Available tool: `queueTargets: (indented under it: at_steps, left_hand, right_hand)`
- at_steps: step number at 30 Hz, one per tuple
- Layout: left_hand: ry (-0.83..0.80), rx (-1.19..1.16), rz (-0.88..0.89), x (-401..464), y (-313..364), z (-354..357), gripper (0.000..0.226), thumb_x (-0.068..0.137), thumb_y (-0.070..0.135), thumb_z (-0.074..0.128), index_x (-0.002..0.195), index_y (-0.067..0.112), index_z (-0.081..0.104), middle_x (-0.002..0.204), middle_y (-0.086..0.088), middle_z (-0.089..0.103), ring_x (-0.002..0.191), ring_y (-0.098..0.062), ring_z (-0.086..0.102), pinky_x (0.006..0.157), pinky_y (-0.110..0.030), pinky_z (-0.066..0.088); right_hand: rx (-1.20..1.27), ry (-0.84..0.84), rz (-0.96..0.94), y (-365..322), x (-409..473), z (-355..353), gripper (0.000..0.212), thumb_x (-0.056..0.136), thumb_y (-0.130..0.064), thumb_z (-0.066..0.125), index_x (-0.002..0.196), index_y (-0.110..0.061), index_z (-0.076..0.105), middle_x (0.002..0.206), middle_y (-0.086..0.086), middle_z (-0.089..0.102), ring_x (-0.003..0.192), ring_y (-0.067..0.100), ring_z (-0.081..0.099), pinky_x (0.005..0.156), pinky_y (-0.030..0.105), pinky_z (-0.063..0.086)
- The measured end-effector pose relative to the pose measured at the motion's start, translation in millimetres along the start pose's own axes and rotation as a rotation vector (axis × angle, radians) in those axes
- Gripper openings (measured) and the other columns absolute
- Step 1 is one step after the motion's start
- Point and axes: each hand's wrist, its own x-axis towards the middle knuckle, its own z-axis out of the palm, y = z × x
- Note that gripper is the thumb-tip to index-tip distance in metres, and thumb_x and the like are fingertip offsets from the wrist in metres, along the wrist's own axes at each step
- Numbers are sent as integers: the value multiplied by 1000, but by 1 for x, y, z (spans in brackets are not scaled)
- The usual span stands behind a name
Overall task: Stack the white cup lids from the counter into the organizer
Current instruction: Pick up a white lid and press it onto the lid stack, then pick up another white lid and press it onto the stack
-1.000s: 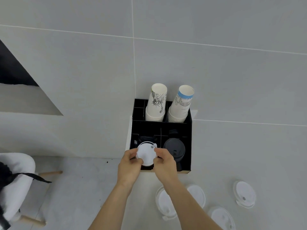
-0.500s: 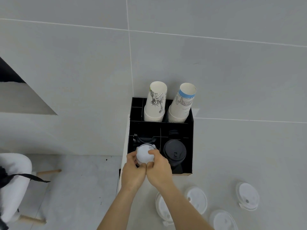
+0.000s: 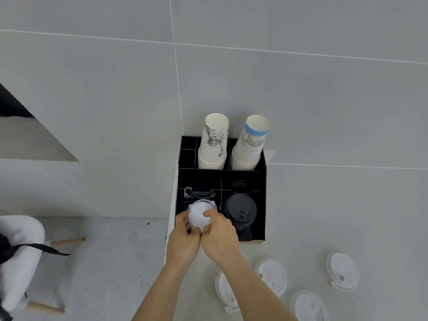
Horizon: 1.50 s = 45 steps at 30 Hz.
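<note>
grip: left hand (image 3: 183,242) and right hand (image 3: 220,235) closed round white lid (image 3: 198,216) | place: organizer (image 3: 262,205) front-left slot, black lids (image 3: 240,210) rightward | handling: likely light, flexible, slippery; hold rim | remaining: four lids (image 3: 272,275) behind on counter (image 3: 347,205)

Both hands (image 3: 201,237) lowered the white lid (image 3: 198,216) deeper.

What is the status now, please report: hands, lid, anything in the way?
Left hand and right hand both on white lid, over organizer front-left compartment. Four lids on counter remaining. Black lids beside, not blocking.
</note>
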Motion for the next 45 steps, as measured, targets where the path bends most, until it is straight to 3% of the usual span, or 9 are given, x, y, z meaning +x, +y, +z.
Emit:
queueTargets:
  at_steps: [4, 10, 14, 20, 26, 29, 33, 38, 45]
  left_hand:
    - [25, 3, 39, -3, 2, 0, 46, 91, 8, 53, 129, 33, 47, 105, 19, 61, 91, 0, 62, 77, -27, 51]
    - [163, 43, 109, -23, -10, 1, 33, 90, 12, 57, 119, 26, 59, 111, 13, 67, 104, -9, 64, 89, -28, 50]
    - [159, 83, 82, -47, -25, 10, 23, 91, 14, 55, 110, 26, 62, 97, 12, 69, 94, -10, 65, 76, -24, 48]
    - [12, 218, -49, -74, -40, 28, 25, 91, 25, 53, 113, 28, 64, 103, 9, 66, 94, -18, 63, 83, -33, 52]
    - [-92, 247, -141, -96, -50, 42, 40, 90, 27, 57, 129, 26, 56, 119, 2, 65, 107, -22, 61, 98, -40, 49]
    - [-142, 219, -183, -103, -53, 49, 48, 90, 24, 58, 137, 27, 50, 127, 0, 64, 110, -22, 60, 98, -38, 47]
    - [-126, 181, -198, -107, -55, 52, 49, 88, 21, 59, 137, 27, 50, 128, -1, 65, 105, -22, 60, 92, -34, 46]
    - [-43, 77, -176, -107, -49, 43, 43, 87, 15, 58, 127, 29, 55, 119, 2, 66, 101, -21, 60, 84, -32, 46]
    - [62, -76, -81, -85, -23, 10, 33, 84, 14, 56, 104, 39, 63, 106, 12, 72, 98, -19, 67, 82, -36, 55]
  right_hand:
    - [149, 104, -19, 6, -7, -5, 37, 89, -7, 49, 120, -20, 63, 113, 2, 70, 101, 21, 65, 85, 36, 56]
    - [374, 151, 133, 44, -31, -22, 30, 89, -3, 49, 98, -25, 68, 80, -2, 73, 78, 18, 70, 79, 41, 59]
    - [314, 61, 291, 79, -53, -27, 37, 85, 0, 47, 102, -26, 66, 86, -3, 71, 86, 18, 68, 86, 43, 59]
    - [223, 38, 345, 107, -87, -29, 31, 91, -7, 46, 109, -23, 65, 83, -9, 64, 83, 16, 65, 80, 36, 56]
    - [269, -44, 410, 122, -106, -27, 48, 88, -3, 47, 130, -25, 54, 122, 1, 62, 105, 21, 63, 90, 39, 56]
    - [312, -113, 403, 122, -111, -26, 54, 88, 0, 47, 136, -25, 49, 127, 2, 58, 111, 22, 61, 93, 37, 54]
    - [358, -132, 407, 121, -115, -23, 51, 85, 0, 46, 127, -30, 52, 122, -3, 60, 109, 21, 61, 96, 39, 52]
    - [465, -66, 415, 114, -111, -25, 45, 88, -2, 45, 120, -31, 57, 116, -4, 63, 98, 18, 64, 83, 33, 57]
    - [524, 31, 290, 77, -81, -39, 47, 84, 1, 48, 94, -43, 61, 101, -8, 68, 94, 21, 68, 86, 47, 60]
